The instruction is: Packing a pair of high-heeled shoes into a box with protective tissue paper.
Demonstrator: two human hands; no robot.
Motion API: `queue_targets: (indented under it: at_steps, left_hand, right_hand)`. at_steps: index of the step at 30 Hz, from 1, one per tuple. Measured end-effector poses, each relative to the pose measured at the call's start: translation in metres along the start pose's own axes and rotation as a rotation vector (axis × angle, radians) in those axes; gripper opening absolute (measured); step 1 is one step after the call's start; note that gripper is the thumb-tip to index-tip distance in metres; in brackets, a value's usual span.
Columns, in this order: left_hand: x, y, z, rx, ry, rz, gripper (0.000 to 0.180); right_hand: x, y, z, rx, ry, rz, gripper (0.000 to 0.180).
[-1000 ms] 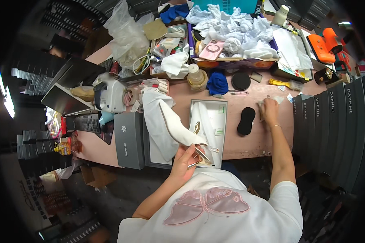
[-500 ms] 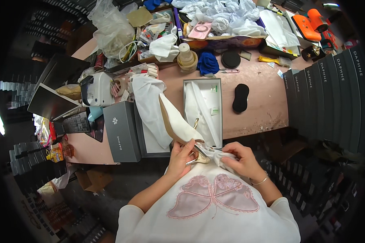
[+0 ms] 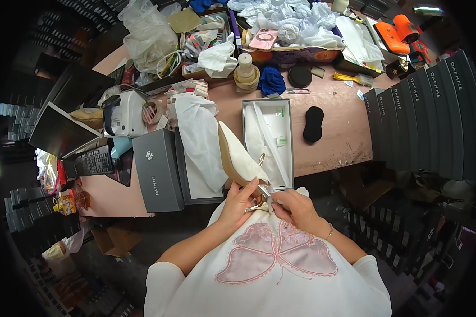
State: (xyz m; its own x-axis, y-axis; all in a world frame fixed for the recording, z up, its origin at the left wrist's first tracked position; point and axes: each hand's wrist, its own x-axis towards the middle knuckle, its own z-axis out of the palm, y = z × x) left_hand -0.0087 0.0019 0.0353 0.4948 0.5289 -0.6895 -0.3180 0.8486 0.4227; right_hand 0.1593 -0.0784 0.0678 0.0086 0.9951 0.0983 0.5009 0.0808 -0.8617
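A white pointed shoe (image 3: 243, 161) with a tan sole and metallic gold parts is held up before my chest, its toe pointing away and slightly left. My left hand (image 3: 237, 207) is closed round its heel end. Pinched in my right hand (image 3: 297, 210) is a bit of white cloth (image 3: 271, 205), pressed against the shoe's metallic part. Whether that cloth is separate or part of the white top, I cannot tell. Beyond the shoe lies an open grey shoebox (image 3: 290, 158) with white wrapping and small green-and-white packets inside.
A grey box lid (image 3: 158, 171) and white tissue paper (image 3: 195, 137) lie left of the shoebox. To its right is a black hourglass-shaped pad (image 3: 313, 124). Grey shoeboxes (image 3: 423, 121) line the right side. A label printer (image 3: 124, 113), keyboard (image 3: 93, 160) and cluttered trays stand left and behind.
My right hand has moved left with the white cloth, up against the shoe's metallic part. The shoe has shifted slightly right in my left hand.
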Motion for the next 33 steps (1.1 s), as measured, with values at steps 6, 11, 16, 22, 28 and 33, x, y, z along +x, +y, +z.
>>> queue_targets:
  at_steps: [6,11,16,22,28,33]
  left_hand:
    - [0.0,0.0,-0.011,-0.059,-0.014,-0.037,0.033]
    - [-0.005,0.003,-0.005,-0.024,0.004,-0.047,0.034]
    - [-0.003,0.001,-0.006,-0.095,-0.011,-0.063,0.034]
    - [0.003,-0.002,-0.01,-0.067,0.012,-0.013,0.033]
    - [0.007,-0.003,-0.011,-0.02,-0.058,0.02,0.03]
    - [0.006,0.001,-0.005,-0.193,0.07,0.011,0.024]
  right_hand:
    - [0.0,0.002,-0.005,-0.019,-0.12,-0.16,0.02]
    - [0.019,0.002,-0.001,0.009,-0.16,-0.161,0.021]
    - [0.01,0.001,-0.006,0.029,-0.19,-0.134,0.016]
    - [0.02,0.005,-0.003,0.063,-0.174,-0.109,0.012]
    - [0.038,0.018,-0.012,0.319,0.027,0.307,0.003]
    - [0.008,0.029,-0.04,0.343,-0.142,0.414,0.008]
